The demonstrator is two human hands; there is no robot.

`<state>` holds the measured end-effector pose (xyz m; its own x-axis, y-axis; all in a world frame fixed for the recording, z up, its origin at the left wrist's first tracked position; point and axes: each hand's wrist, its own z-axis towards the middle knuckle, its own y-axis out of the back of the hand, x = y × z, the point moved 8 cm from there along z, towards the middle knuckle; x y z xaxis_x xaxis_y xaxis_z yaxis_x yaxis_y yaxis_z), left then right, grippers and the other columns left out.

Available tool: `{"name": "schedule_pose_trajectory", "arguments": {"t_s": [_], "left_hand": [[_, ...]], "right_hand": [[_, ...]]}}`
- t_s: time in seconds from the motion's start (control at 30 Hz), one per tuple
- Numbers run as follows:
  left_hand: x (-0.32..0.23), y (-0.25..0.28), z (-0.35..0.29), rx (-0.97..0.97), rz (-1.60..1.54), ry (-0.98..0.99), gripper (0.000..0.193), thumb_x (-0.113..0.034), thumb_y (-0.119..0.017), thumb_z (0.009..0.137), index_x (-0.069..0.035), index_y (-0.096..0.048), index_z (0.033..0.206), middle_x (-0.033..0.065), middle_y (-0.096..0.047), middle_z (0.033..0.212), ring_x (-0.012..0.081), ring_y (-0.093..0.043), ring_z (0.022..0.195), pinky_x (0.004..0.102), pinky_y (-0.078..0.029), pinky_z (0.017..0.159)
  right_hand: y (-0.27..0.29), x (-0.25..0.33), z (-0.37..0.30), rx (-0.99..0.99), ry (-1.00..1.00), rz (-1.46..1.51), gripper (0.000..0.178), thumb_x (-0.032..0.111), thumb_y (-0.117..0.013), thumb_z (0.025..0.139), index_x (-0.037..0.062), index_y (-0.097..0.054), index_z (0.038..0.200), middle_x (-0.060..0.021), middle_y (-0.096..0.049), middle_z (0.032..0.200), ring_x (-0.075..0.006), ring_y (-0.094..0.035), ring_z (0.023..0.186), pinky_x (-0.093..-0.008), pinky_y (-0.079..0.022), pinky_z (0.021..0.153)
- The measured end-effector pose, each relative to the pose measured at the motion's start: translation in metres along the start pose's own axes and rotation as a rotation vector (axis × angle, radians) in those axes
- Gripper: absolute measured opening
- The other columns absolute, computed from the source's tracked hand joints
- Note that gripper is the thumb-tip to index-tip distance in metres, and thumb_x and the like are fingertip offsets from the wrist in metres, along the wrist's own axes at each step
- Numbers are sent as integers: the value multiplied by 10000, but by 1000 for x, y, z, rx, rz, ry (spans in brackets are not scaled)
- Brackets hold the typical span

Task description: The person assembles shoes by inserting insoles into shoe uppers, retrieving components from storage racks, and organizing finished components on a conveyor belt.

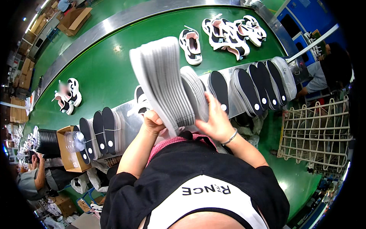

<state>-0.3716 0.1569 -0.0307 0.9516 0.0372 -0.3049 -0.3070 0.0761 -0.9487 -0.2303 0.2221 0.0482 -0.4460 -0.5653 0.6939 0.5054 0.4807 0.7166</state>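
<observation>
Between my two hands is a thick stack of grey-white insoles [162, 78], fanned out and blurred at the edges. My left hand [153, 121] is closed around its near left side. On the right side, my right hand [215, 120] grips the stack with the thumb in front and the fingers behind. A white and black sneaker [141, 100] is partly hidden behind the stack. Just right of my right hand, a pile of black-topped insoles [218, 89] lies on the metal ledge [131, 118].
More insole stacks stand to the right [246, 91] and left [111, 131]. Sneakers lie on the green belt [114, 72], including one sneaker [190, 45] and a cluster [232, 34]. A cardboard box [72, 152] sits left, a wire rack [316, 133] right. Co-workers are at both sides.
</observation>
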Motion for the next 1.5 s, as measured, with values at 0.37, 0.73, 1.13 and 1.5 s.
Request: {"name": "schedule_pose_trajectory", "arguments": {"t_s": [0.37, 0.73, 1.13, 1.5], "left_hand": [[-29, 78, 13, -145, 61, -152, 598, -136, -514, 611, 21, -373, 1170, 168, -506, 1056, 288, -525, 915, 340, -420, 840], [-41, -8, 43, -389, 471, 89, 511, -140, -662, 656, -17, -445, 1102, 86, -484, 1090, 181, -492, 976, 279, -402, 838], [58, -18, 140, 784, 2626, -424, 297, -93, -468, 689, -148, -454, 981, 115, -412, 1144, 266, -391, 1081, 350, -379, 823], [50, 44, 138, 373, 2612, 277, 476, -43, -550, 632, -103, -381, 1072, 171, -283, 1242, 339, -268, 1180, 365, -347, 899]], "right_hand": [[-78, -20, 20, 513, -427, 1932, 459, 314, -527, 798, 25, -412, 1135, -96, -514, 1066, -175, -501, 988, -321, -419, 854], [-16, -87, 4, 171, -498, 1620, 487, 254, -610, 751, -15, -429, 1114, -104, -556, 1002, -182, -562, 878, -307, -463, 764], [-12, -223, 17, -46, -665, 997, 567, 311, -661, 693, -21, -440, 1097, -108, -555, 948, -168, -557, 787, -289, -466, 697], [-19, -249, 14, -63, -675, 905, 738, 362, -709, 604, -65, -383, 1110, -186, -495, 1001, -236, -542, 860, -310, -473, 717]]}}
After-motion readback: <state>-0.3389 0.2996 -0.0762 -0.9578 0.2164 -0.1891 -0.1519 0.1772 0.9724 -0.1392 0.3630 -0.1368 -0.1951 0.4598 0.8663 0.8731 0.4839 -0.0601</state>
